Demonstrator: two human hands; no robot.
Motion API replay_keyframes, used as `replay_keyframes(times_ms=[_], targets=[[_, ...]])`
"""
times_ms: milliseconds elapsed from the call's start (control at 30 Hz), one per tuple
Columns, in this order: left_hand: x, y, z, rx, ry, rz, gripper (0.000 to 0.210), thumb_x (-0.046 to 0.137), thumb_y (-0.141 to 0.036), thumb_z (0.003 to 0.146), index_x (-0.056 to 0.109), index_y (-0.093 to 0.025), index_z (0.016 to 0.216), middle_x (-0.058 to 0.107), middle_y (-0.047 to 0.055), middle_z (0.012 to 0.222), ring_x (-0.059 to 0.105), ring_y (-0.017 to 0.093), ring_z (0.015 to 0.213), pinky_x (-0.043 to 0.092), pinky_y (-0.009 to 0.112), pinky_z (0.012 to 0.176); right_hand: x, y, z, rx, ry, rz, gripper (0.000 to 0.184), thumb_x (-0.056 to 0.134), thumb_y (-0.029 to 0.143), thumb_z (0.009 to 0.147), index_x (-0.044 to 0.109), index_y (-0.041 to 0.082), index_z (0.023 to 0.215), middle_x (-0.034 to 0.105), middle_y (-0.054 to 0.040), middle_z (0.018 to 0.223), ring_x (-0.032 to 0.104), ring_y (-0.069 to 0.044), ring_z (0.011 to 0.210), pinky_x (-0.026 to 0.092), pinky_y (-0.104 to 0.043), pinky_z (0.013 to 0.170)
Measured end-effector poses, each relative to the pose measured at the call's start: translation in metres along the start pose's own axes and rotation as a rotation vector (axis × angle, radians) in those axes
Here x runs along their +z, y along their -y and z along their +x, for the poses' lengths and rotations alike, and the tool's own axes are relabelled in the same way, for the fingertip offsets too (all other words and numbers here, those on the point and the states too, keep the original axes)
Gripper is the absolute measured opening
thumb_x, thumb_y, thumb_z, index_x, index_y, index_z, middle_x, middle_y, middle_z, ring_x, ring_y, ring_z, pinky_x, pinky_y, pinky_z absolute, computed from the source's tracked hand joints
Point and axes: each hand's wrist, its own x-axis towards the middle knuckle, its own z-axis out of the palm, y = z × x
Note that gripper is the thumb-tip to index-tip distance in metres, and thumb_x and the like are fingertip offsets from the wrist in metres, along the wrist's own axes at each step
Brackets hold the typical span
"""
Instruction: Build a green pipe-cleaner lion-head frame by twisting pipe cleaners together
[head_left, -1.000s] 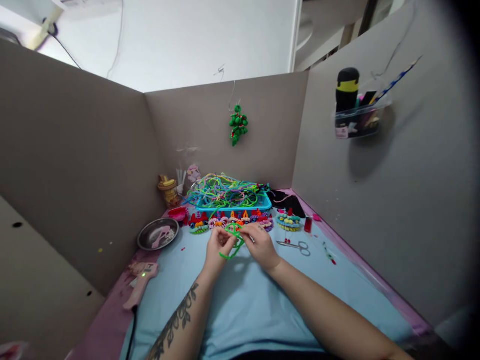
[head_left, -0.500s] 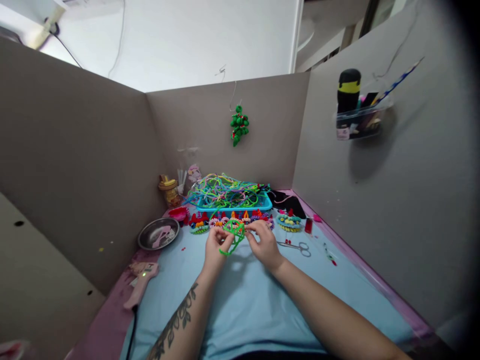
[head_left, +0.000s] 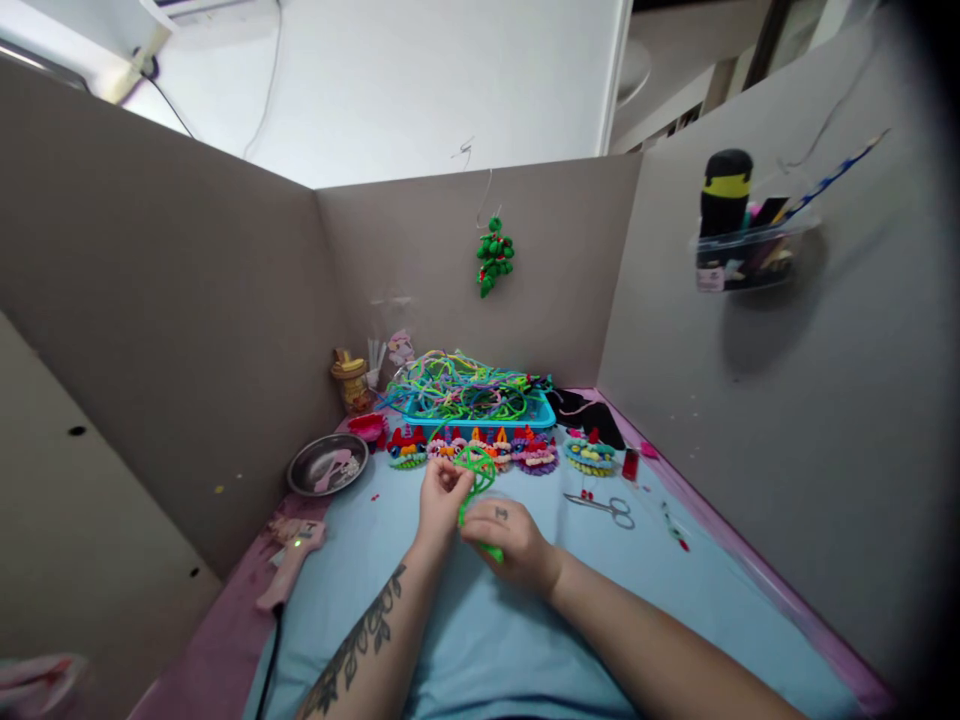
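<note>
Between thumb and fingers, my left hand (head_left: 444,492) pinches a bright green pipe cleaner frame (head_left: 480,462), bent into an open rounded lattice. A loose tail of the same green strand hangs down from it. Lower and to the right, my right hand (head_left: 514,540) closes around that tail, and its green end pokes out below the fingers. Both hands are above the blue cloth. Just behind them lies a row of colourful fuzzy figures (head_left: 536,455) made of pipe cleaners. Scissors (head_left: 600,507) rest on the cloth to the right of my right hand.
A blue tray (head_left: 487,423) heaped with tangled pipe cleaners stands at the back. On the left are a metal bowl (head_left: 300,480) and a pink glue gun (head_left: 289,570) with its cord. Grey panels (head_left: 480,330) enclose the table; a bin (head_left: 742,260) hangs on the right one.
My right hand has left the lattice, moved down toward me and taken the loose green tail. My left hand still pinches the lattice. The whole view has shifted slightly.
</note>
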Motion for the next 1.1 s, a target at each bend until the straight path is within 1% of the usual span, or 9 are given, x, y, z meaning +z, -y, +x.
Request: replay_keyframes(times_ms=[100,200,267,333,433,533,667,833,1100], targets=[[-0.002,0.001,0.001,0.018,0.006,0.017,0.031,0.068,-0.028,0.064,0.04,-0.02,0.07,0.053,-0.005,0.061,0.051,0.009,0.057,0.039,0.022,0.057,-0.003,-0.002,0.0,-0.039,0.016,0.056,0.027,0.043,0.012,0.082,0.054,0.024,0.103,0.064,-0.0051,0.085,0.059,-0.016,0.079,0.048,-0.03,0.07],[-0.002,0.001,0.001,0.022,0.009,0.022,0.031,0.068,-0.028,0.065,0.039,-0.02,0.072,0.053,-0.005,0.062,0.052,0.01,0.057,0.039,0.021,0.057,-0.004,-0.013,-0.002,0.12,-0.114,-0.004,0.031,0.041,0.011,0.083,0.053,0.024,0.109,0.063,-0.0055,0.086,0.058,-0.017,0.081,0.049,-0.032,0.072],[-0.001,0.001,0.0,0.019,0.026,0.018,0.03,0.067,-0.028,0.066,0.039,-0.02,0.072,0.053,-0.005,0.062,0.051,0.009,0.057,0.038,0.021,0.057,-0.007,-0.022,-0.003,0.248,-0.236,-0.081,0.028,0.043,0.011,0.083,0.055,0.023,0.105,0.062,-0.006,0.087,0.057,-0.018,0.084,0.048,-0.034,0.074],[0.001,0.001,-0.002,0.022,0.063,0.022,0.029,0.067,-0.027,0.067,0.039,-0.019,0.073,0.053,-0.005,0.063,0.051,0.009,0.057,0.038,0.021,0.057,-0.011,-0.029,-0.003,0.321,-0.288,-0.149,0.024,0.046,0.013,0.083,0.058,0.023,0.101,0.061,-0.0069,0.091,0.056,-0.019,0.088,0.047,-0.036,0.077],[0.001,0.003,-0.003,0.027,0.113,0.03,0.029,0.067,-0.025,0.067,0.04,-0.019,0.074,0.055,-0.004,0.065,0.052,0.009,0.058,0.037,0.021,0.056,-0.014,-0.033,-0.001,0.34,-0.279,-0.207,0.021,0.049,0.015,0.083,0.061,0.023,0.098,0.06,-0.007,0.095,0.054,-0.02,0.091,0.046,-0.038,0.08],[0.001,0.004,-0.004,0.022,0.127,0.014,0.03,0.067,-0.025,0.067,0.039,-0.019,0.074,0.056,-0.004,0.066,0.052,0.009,0.059,0.038,0.021,0.058,-0.015,-0.034,0.0,0.341,-0.273,-0.206,0.017,0.051,0.015,0.083,0.062,0.023,0.092,0.063,-0.0054,0.09,0.054,-0.019,0.088,0.046,-0.037,0.078],[0.002,-0.001,-0.004,-0.017,0.126,0.008,0.032,0.069,-0.025,0.064,0.039,-0.02,0.075,0.056,-0.004,0.068,0.054,0.009,0.06,0.039,0.021,0.057,-0.014,-0.033,0.001,0.379,-0.318,-0.179,0.012,0.052,0.018,0.083,0.062,0.022,0.086,0.065,-0.004,0.085,0.054,-0.019,0.082,0.045,-0.037,0.076],[0.005,-0.008,-0.006,-0.036,0.108,0.0,0.033,0.068,-0.025,0.064,0.038,-0.021,0.074,0.055,-0.005,0.068,0.054,0.01,0.062,0.039,0.021,0.057,-0.015,-0.032,0.002,0.43,-0.323,-0.231,0.01,0.053,0.022,0.082,0.063,0.021,0.08,0.062,-0.0056,0.082,0.053,-0.02,0.085,0.044,-0.037,0.077],[0.002,-0.006,-0.006,0.013,0.092,0.034,0.031,0.068,-0.028,0.064,0.039,-0.02,0.07,0.051,-0.005,0.063,0.05,0.009,0.057,0.038,0.021,0.056,-0.015,-0.031,0.003,0.427,-0.303,-0.104,0.013,0.053,0.021,0.082,0.066,0.022,0.083,0.064,-0.0049,0.08,0.056,-0.019,0.081,0.045,-0.035,0.074]])
